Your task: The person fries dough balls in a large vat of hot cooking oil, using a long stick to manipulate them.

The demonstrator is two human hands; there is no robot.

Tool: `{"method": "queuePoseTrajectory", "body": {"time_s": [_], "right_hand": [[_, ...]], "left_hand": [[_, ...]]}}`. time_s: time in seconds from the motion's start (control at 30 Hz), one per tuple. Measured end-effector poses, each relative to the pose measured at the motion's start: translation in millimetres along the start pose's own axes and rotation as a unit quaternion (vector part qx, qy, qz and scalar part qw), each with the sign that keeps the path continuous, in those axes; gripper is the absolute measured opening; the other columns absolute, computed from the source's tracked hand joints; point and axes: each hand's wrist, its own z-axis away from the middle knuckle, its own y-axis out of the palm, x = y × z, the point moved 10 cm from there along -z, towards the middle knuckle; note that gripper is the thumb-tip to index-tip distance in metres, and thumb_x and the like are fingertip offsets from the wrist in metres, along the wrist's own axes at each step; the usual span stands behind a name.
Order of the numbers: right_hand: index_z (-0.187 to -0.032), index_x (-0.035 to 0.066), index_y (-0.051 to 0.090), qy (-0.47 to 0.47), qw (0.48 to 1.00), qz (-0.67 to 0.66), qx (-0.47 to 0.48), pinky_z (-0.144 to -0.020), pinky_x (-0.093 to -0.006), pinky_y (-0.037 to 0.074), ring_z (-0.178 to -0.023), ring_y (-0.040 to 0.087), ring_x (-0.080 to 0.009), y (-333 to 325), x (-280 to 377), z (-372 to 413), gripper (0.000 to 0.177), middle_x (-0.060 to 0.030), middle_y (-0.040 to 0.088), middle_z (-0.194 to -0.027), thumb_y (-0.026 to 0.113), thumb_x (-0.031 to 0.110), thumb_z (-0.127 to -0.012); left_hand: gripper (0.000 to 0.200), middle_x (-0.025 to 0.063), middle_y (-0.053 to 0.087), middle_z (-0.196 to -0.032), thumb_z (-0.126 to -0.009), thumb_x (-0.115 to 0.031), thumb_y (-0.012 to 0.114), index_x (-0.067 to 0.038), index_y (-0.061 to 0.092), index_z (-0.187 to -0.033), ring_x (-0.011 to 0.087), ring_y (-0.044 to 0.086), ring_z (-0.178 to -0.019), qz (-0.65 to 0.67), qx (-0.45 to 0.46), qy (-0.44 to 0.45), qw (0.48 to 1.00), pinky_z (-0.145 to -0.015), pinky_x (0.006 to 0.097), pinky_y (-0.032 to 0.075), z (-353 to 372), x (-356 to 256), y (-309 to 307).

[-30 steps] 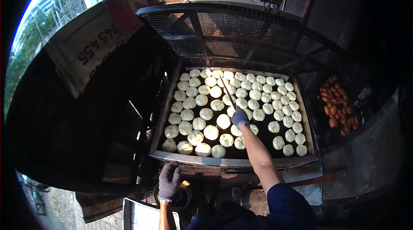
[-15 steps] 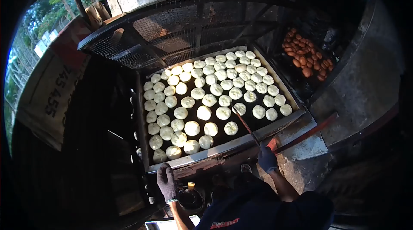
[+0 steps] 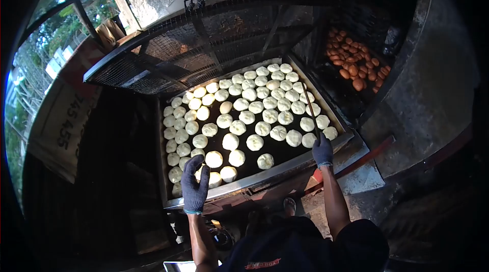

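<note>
Rows of pale round dough buns [image 3: 237, 127] fill a large rectangular metal pan [image 3: 254, 184] with a dark inside. Two of them, such as the tan bun [image 3: 226, 107], show a browner side. Wrapped in a dark knit glove, my right hand [image 3: 322, 152] grips a thin stick [image 3: 310, 104] that reaches over the buns along the pan's right side. My left hand [image 3: 195, 185], also gloved, hangs over the near left corner with thumb and fingers apart. It holds nothing and covers a few buns from view.
A mesh-covered frame [image 3: 204, 43] stands raised behind the pan. Brown fried pieces [image 3: 356, 63] lie in a dark tray at the back right. A red bar [image 3: 367, 159] juts out beside the pan's near right corner. Printed sacking [image 3: 61, 124] hangs at left.
My right hand has moved forward, swinging the stick from the middle buns to the right-hand ones. My left hand has risen from the near rim over the corner, its fingers spreading. Browner buns now show.
</note>
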Motion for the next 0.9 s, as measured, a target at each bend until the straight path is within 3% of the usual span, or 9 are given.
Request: {"method": "queuePoseTrajectory", "body": {"time_s": [0.03,0.07,0.17,0.3,0.33,0.47,0.6,0.77,0.9], "right_hand": [[-0.120,0.003,0.058,0.058,0.997,0.024,0.049,-0.077,-0.0489,0.050,-0.091,0.062,-0.0421,0,-38,-10,0.036,-0.0265,0.063,-0.096,0.053,0.015,-0.086],[-0.121,0.003,0.058,0.042,0.997,0.066,0.019,-0.076,-0.0485,0.051,-0.088,0.063,-0.0412,-11,-64,-17,0.036,-0.0254,0.064,-0.094,0.053,0.014,-0.087],[-0.115,0.001,0.061,0.018,0.997,0.071,0.015,-0.077,-0.0469,0.052,-0.090,0.064,-0.0406,-12,-126,-39,0.032,-0.0256,0.065,-0.098,0.053,0.014,-0.088],[-0.120,0.000,0.059,-0.074,0.982,-0.023,0.170,-0.077,-0.0487,0.050,-0.091,0.063,-0.0422,-6,-25,-24,0.036,-0.0267,0.064,-0.097,0.052,0.013,-0.087],[-0.121,0.000,0.058,-0.140,0.974,-0.084,0.157,-0.073,-0.0496,0.050,-0.087,0.063,-0.0417,8,3,-13,0.037,-0.0269,0.064,-0.093,0.053,0.013,-0.087],[-0.107,0.003,0.062,-0.153,0.936,-0.102,0.299,-0.069,-0.0503,0.050,-0.082,0.063,-0.0429,76,100,18,0.025,-0.0263,0.064,-0.085,0.056,0.014,-0.085],[-0.106,0.003,0.063,-0.146,0.939,-0.064,0.306,-0.071,-0.0508,0.051,-0.084,0.064,-0.0433,147,140,17,0.027,-0.0259,0.065,-0.087,0.053,0.018,-0.086],[-0.096,0.000,0.067,-0.148,0.943,-0.036,0.297,-0.071,-0.0490,0.052,-0.084,0.064,-0.0434,209,164,3,0.024,-0.0268,0.065,-0.084,0.054,0.015,-0.081],[-0.086,0.002,0.071,-0.154,0.917,0.006,0.369,-0.072,-0.0472,0.054,-0.083,0.066,-0.0412,236,176,-3,0.024,-0.0258,0.066,-0.085,0.057,0.018,-0.075]], "left_hand": [[0.029,0.0144,0.061,-0.114,-0.089,-0.007,0.064,0.001,0.060,-0.116,0.0227,0.060,-0.106,-0.031,0.009,0.000,0.999,-0.093,0.0334,0.047,-2,-4,1],[0.028,0.0101,0.061,-0.114,-0.090,-0.007,0.064,0.001,0.059,-0.117,0.0182,0.060,-0.103,-0.044,0.004,0.038,0.998,-0.089,0.0285,0.048,-5,-10,0],[0.027,0.0108,0.062,-0.112,-0.090,-0.004,0.063,0.002,0.060,-0.116,0.0182,0.061,-0.104,-0.057,-0.025,0.030,0.998,-0.091,0.0299,0.048,-12,-27,1],[0.027,0.0117,0.064,-0.112,-0.092,-0.006,0.062,0.002,0.060,-0.117,0.0174,0.060,-0.105,-0.011,-0.064,-0.010,0.998,-0.092,0.0299,0.047,-14,-16,19],[0.028,0.0118,0.064,-0.113,-0.092,-0.007,0.062,0.002,0.059,-0.119,0.0170,0.060,-0.105,0.003,-0.068,-0.034,0.997,-0.092,0.0295,0.047,-10,-14,28],[0.027,0.0124,0.062,-0.114,-0.090,-0.006,0.063,0.002,0.060,-0.116,0.0187,0.061,-0.102,0.036,-0.060,-0.031,0.997,-0.089,0.0299,0.050,16,-14,51],[0.028,0.0130,0.062,-0.112,-0.090,-0.006,0.065,0.001,0.060,-0.116,0.0214,0.061,-0.104,-0.017,-0.058,-0.060,0.996,-0.090,0.0321,0.049,61,-7,29],[0.026,0.0120,0.064,-0.110,-0.090,-0.009,0.064,0.003,0.061,-0.113,0.0210,0.062,-0.103,-0.050,-0.176,-0.159,0.970,-0.090,0.0310,0.048,131,20,-39],[0.026,0.0117,0.064,-0.110,-0.092,-0.007,0.060,0.004,0.059,-0.115,0.0204,0.060,-0.103,-0.005,-0.247,-0.225,0.942,-0.094,0.0304,0.046,185,61,-73]]}}
